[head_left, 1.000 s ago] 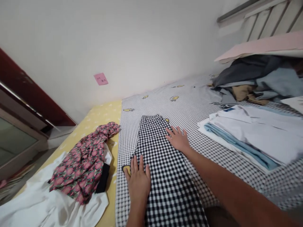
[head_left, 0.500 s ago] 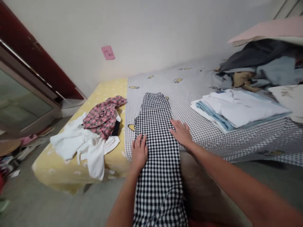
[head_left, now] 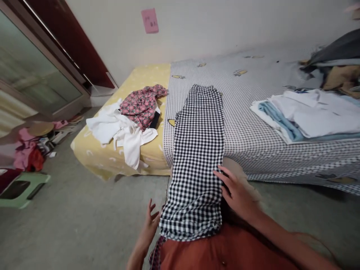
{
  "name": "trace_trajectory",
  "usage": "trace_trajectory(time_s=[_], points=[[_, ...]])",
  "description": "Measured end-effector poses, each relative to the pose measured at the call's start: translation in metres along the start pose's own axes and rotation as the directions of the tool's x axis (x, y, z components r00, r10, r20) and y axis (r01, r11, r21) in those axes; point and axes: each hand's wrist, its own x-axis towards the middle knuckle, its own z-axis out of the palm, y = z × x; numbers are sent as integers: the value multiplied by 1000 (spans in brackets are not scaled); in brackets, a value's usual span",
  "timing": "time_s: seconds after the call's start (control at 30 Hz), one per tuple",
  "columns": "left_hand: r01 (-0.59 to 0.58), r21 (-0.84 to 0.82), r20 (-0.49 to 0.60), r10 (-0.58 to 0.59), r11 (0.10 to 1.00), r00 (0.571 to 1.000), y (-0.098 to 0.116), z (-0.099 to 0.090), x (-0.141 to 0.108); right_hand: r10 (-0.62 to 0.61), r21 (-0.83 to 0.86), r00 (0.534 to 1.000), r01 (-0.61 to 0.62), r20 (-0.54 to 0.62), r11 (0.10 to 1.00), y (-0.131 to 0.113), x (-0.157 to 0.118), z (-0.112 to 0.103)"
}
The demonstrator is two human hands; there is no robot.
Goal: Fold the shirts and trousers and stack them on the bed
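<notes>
Grip in both hands was loose and clasped nothing: the left hand (head_left: 149,227) held its fingers spread just beside the lower left edge of the checked trousers (head_left: 198,150), and the right hand (head_left: 242,195) had its fingertips over the right edge, perhaps to steady the cloth. The trousers reached from the bed (head_left: 242,138) to the rust-coloured clothing (head_left: 202,255) of the person, whose lap probably supported the overhanging end. Folded clothes (head_left: 317,116) lay apart, perhaps to avoid creasing.
</notes>
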Motion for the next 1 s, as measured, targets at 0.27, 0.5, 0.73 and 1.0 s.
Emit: trace_trajectory(time_s=[0.27, 0.5, 0.73, 1.0], points=[[-462, 325, 121, 449, 825, 885, 24, 14, -17, -273, -262, 946, 312, 175, 913, 1, -37, 0], [-647, 453, 316, 568, 614, 760, 67, 9, -53, -392, 103, 906, 380, 161, 919, -23, -20, -7], [-570, 195, 41, 574, 798, 818, 88, 35, -63, -131, 615, 870, -223, 476, 756, -47, -3, -13], [-439, 184, -32, 452, 879, 891, 88, 40, -56, -198, 639, 622, -645, 757, 419, -42, 1, -18]])
